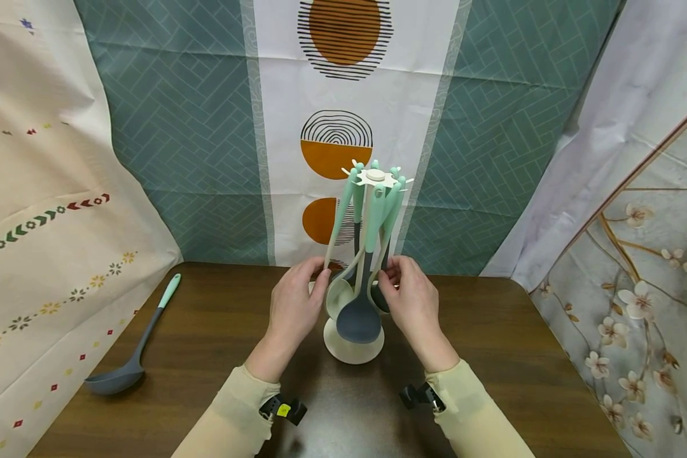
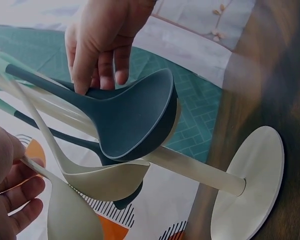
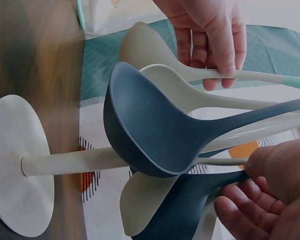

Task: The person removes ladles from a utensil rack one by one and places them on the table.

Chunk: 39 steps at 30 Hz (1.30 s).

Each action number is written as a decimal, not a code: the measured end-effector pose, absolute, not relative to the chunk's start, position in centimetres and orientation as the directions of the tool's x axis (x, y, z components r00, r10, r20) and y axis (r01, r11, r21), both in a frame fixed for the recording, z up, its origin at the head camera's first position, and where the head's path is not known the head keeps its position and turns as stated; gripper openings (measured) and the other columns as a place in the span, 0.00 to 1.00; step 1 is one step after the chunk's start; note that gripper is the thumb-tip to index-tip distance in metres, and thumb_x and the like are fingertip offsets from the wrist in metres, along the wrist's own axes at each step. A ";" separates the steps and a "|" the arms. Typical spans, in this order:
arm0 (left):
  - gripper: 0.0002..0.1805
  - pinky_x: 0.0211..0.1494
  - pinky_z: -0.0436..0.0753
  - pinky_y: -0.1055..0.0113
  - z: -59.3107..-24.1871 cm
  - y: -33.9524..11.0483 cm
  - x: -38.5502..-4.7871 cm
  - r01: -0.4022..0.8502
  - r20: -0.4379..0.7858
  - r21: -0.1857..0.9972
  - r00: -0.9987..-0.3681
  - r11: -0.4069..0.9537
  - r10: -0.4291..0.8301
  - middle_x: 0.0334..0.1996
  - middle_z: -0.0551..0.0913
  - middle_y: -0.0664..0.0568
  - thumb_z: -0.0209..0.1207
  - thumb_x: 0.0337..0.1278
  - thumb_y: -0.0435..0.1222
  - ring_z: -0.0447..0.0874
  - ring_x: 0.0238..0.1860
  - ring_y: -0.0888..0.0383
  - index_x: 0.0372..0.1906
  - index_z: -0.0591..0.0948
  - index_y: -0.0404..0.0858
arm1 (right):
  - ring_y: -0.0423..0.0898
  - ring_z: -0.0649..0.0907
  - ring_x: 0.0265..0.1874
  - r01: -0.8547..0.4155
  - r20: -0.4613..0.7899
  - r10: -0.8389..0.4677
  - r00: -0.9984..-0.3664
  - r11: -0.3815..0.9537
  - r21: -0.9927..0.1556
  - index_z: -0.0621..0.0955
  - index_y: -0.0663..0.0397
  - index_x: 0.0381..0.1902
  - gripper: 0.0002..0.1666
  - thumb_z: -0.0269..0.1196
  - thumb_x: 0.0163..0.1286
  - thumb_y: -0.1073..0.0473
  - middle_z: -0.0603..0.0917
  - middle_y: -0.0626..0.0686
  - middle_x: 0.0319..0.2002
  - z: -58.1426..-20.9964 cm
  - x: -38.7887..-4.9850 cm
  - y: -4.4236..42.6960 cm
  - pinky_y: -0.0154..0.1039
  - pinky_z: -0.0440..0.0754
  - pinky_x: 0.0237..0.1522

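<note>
A cream utensil stand with a round base stands upright, hung with kitchen utensils that have mint-green handle ends. At its left, my left hand pinches the stem of a cream broad-headed utensil, its exact kind unclear. On the other side, my right hand holds a dark grey utensil by the neck between thumb and fingers; its head is partly hidden. A dark grey ladle hangs in front, between both hands. Beside it hangs a cream ladle.
A loose dark grey ladle with a mint handle end lies on the left of the brown table. Patterned cloth hangs behind the table, with a floral cloth at the right.
</note>
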<state>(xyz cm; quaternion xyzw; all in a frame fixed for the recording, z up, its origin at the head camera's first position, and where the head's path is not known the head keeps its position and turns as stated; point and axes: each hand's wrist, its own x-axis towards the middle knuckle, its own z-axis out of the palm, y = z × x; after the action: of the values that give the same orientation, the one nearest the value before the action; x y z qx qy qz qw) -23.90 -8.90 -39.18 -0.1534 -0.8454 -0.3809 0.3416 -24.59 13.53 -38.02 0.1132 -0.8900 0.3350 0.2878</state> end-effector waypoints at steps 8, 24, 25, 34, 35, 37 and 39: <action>0.06 0.47 0.86 0.48 -39.1 -9.1 -23.8 0.539 0.713 0.538 -0.701 0.648 -0.009 0.43 0.92 0.50 0.68 0.76 0.35 0.90 0.47 0.46 0.52 0.89 0.39 | 0.50 0.88 0.38 -0.400 0.593 -0.008 -0.805 0.746 -0.532 0.84 0.54 0.48 0.06 0.70 0.78 0.60 0.86 0.51 0.41 -38.2 -24.5 13.5 0.53 0.84 0.38; 0.07 0.50 0.87 0.48 -38.7 -9.4 -23.4 0.528 0.713 0.548 -0.701 0.649 -0.032 0.43 0.92 0.49 0.69 0.75 0.34 0.90 0.47 0.47 0.51 0.89 0.39 | 0.49 0.87 0.37 -0.394 0.593 -0.001 -0.805 0.748 -0.534 0.84 0.54 0.47 0.06 0.70 0.78 0.60 0.86 0.51 0.40 -38.2 -24.5 13.5 0.53 0.83 0.37; 0.07 0.50 0.87 0.48 -38.7 -9.4 -23.4 0.528 0.713 0.548 -0.700 0.649 -0.033 0.43 0.92 0.49 0.69 0.75 0.34 0.90 0.47 0.47 0.51 0.89 0.39 | 0.49 0.87 0.37 -0.395 0.595 -0.001 -0.804 0.748 -0.533 0.84 0.54 0.47 0.06 0.70 0.78 0.60 0.86 0.51 0.40 -38.2 -24.6 13.5 0.53 0.83 0.37; 0.07 0.50 0.87 0.47 -38.6 -9.5 -23.3 0.525 0.707 0.556 -0.707 0.645 -0.034 0.44 0.92 0.49 0.69 0.76 0.35 0.90 0.47 0.44 0.52 0.89 0.39 | 0.50 0.88 0.37 -0.402 0.600 -0.006 -0.800 0.748 -0.528 0.84 0.55 0.47 0.07 0.70 0.78 0.60 0.86 0.51 0.40 -38.3 -24.6 13.5 0.53 0.83 0.37; 0.07 0.50 0.86 0.47 -38.6 -9.5 -23.3 0.523 0.706 0.557 -0.708 0.645 -0.036 0.44 0.92 0.49 0.69 0.76 0.35 0.90 0.48 0.44 0.52 0.89 0.39 | 0.50 0.88 0.37 -0.403 0.602 -0.006 -0.799 0.747 -0.528 0.84 0.55 0.47 0.07 0.70 0.78 0.60 0.86 0.51 0.40 -38.3 -24.6 13.5 0.53 0.83 0.37; 0.07 0.50 0.86 0.47 -38.5 -9.5 -23.3 0.522 0.706 0.557 -0.707 0.646 -0.037 0.44 0.92 0.49 0.69 0.76 0.35 0.90 0.47 0.45 0.52 0.89 0.39 | 0.50 0.88 0.37 -0.405 0.604 -0.006 -0.797 0.747 -0.527 0.84 0.55 0.47 0.07 0.70 0.78 0.61 0.86 0.51 0.40 -38.3 -24.6 13.4 0.53 0.83 0.37; 0.07 0.49 0.86 0.47 -38.6 -9.5 -23.2 0.521 0.707 0.555 -0.706 0.649 -0.038 0.44 0.92 0.49 0.69 0.76 0.35 0.90 0.47 0.46 0.52 0.89 0.39 | 0.50 0.88 0.37 -0.406 0.605 -0.006 -0.796 0.746 -0.527 0.84 0.55 0.47 0.07 0.70 0.78 0.60 0.86 0.51 0.40 -38.3 -24.6 13.4 0.53 0.83 0.37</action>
<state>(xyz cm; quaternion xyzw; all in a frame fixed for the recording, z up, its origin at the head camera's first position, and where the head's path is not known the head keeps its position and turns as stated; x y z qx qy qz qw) -23.25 -9.53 -38.55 -0.1444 -0.8355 -0.3935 0.3553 -24.61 13.43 -38.33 0.1162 -0.8859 0.3366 0.2974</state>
